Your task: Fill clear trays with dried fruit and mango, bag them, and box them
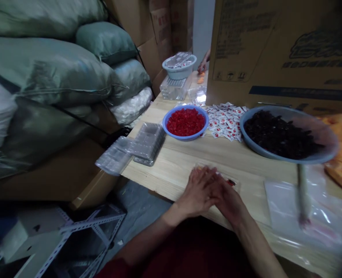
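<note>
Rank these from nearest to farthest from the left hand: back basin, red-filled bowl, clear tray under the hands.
1. Clear tray, under the left hand
2. Red-filled bowl, ahead, slightly left
3. Back basin, well beyond that bowl

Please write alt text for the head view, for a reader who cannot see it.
A person's left hand and right hand meet over a clear plastic tray on a wooden table. Behind are a blue bowl of red pieces, scattered white packets and a larger bowl of dark pieces.
</note>
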Demonstrator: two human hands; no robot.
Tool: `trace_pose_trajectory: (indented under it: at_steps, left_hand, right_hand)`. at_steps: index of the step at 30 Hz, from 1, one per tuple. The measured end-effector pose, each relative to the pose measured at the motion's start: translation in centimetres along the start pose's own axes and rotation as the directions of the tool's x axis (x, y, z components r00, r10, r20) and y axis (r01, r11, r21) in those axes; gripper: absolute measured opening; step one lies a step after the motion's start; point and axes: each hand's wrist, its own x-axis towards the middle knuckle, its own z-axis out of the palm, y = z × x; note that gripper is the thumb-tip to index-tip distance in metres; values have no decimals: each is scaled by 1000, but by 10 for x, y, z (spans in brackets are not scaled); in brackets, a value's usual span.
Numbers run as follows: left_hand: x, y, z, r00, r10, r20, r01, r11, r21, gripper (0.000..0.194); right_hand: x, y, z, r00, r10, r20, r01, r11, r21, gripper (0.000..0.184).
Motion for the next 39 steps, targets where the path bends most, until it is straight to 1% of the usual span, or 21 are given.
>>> trace_pose_trajectory:
  at_steps: [2, 4, 5, 6, 7, 9, 10, 11, 13, 15, 17, 19, 21, 23, 24, 25, 27, 29, 32, 34, 39]
  left_hand:
    - [-1, -13, -8, 983, -152, -98, 161, 983, 88, 59]
    - [-7, -30, -33, 942, -229, -247, 268, 953, 138, 48]
    - [-12, -39, -52, 916, -226, -330, 289, 945, 155, 44]
    - [-18, -50, -75, 884, -214, -417, 306, 937, 169, 42]
    - [-26, -61, -100, 827, -207, -523, 342, 923, 176, 41]
    - [-44, -88, -153, 666, -249, -704, 497, 851, 169, 37]
    - [-54, -103, -178, 596, -287, -750, 592, 788, 168, 35]
    - [-64, -117, -201, 563, -353, -748, 683, 708, 180, 31]
    - [-83, -141, -235, 516, -512, -687, 804, 566, 183, 19]
    - [-95, -157, -253, 502, -612, -611, 844, 501, 190, 9]
    - [-96, -163, -256, 512, -619, -596, 839, 509, 193, 9]
    - [-86, -162, -248, 559, -550, -620, 788, 585, 191, 15]
    - [-65, -159, -233, 644, -470, -604, 686, 704, 183, 21]
    - [-40, -160, -217, 728, -445, -522, 583, 802, 130, 24]
    - [-27, -162, -209, 749, -466, -470, 561, 825, 76, 25]
    - [-17, -166, -203, 755, -500, -424, 557, 830, 12, 27]
    - [-1, -175, -195, 739, -567, -363, 574, 813, -102, 29]
    - [8, -186, -193, 722, -608, -331, 592, 790, -159, 30]
    - [12, -195, -194, 720, -627, -297, 606, 777, -171, 30]
    - [15, -196, -194, 717, -635, -288, 615, 771, -168, 29]
    - [24, -189, -191, 679, -651, -340, 649, 748, -139, 23]
  right_hand:
    - [-8, -5, 0, 1000, 26, 4, -26, 1000, 3, 46]
    - [-13, -9, -5, 998, -46, -34, 39, 981, -189, 44]
    - [-14, -9, -9, 991, -126, -44, 103, 934, -341, 42]
    - [-12, -7, -13, 974, -226, -28, 181, 844, -505, 40]
    - [-9, -3, -17, 946, -325, 16, 255, 711, -655, 39]
    - [2, 10, -24, 877, -448, 170, 362, 387, -848, 41]
    - [8, 18, -27, 850, -462, 253, 391, 231, -891, 42]
    - [14, 27, -29, 833, -451, 321, 402, 93, -911, 44]
    - [24, 44, -32, 817, -407, 409, 395, -122, -911, 47]
    - [29, 55, -35, 809, -371, 456, 379, -264, -887, 47]
    - [30, 58, -36, 805, -346, 482, 368, -346, -863, 46]
    - [29, 53, -34, 796, -343, 499, 368, -379, -849, 46]
    - [26, 44, -29, 786, -361, 502, 370, -377, -849, 47]
    - [22, 33, -22, 782, -388, 488, 363, -353, -862, 47]
    - [19, 29, -20, 780, -406, 476, 356, -338, -871, 47]
    - [16, 24, -19, 777, -424, 465, 349, -323, -879, 46]
    - [8, 18, -22, 772, -450, 450, 344, -299, -890, 44]
    - [-3, 14, -31, 777, -455, 436, 341, -278, -898, 41]
    - [-22, 10, -43, 794, -462, 395, 323, -231, -918, 41]
    - [-35, 9, -45, 790, -494, 364, 309, -192, -931, 40]
    - [-61, 8, -31, 771, -550, 321, 303, -125, -945, 38]
